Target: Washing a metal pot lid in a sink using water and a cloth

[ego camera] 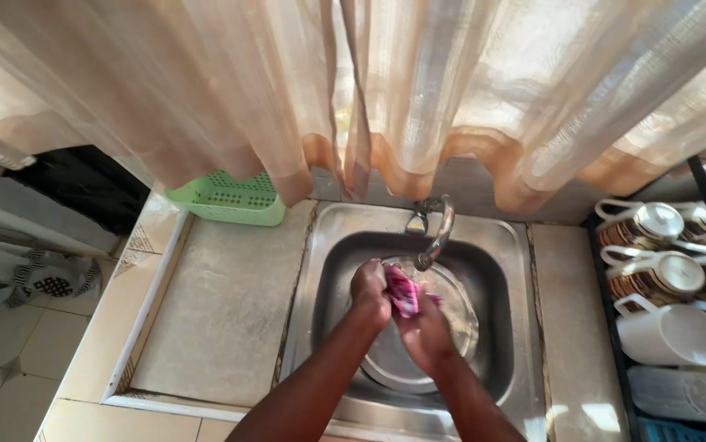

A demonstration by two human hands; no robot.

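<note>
Shiny steel sink (332, 237), pink cloth (403, 290), sheer curtain (205, 82).

— Where does the head view look from?

— From above the steel sink (332, 245), tilted steeply down and facing the curtain (205, 90) that fills the top of the frame.

— How near?

— Close: the forearms enter from the bottom edge, and the tap (435, 229) sits just above centre.

— And the edges?

— Floor tiles at lower left, a rack of mugs (664, 282) at right.
</note>
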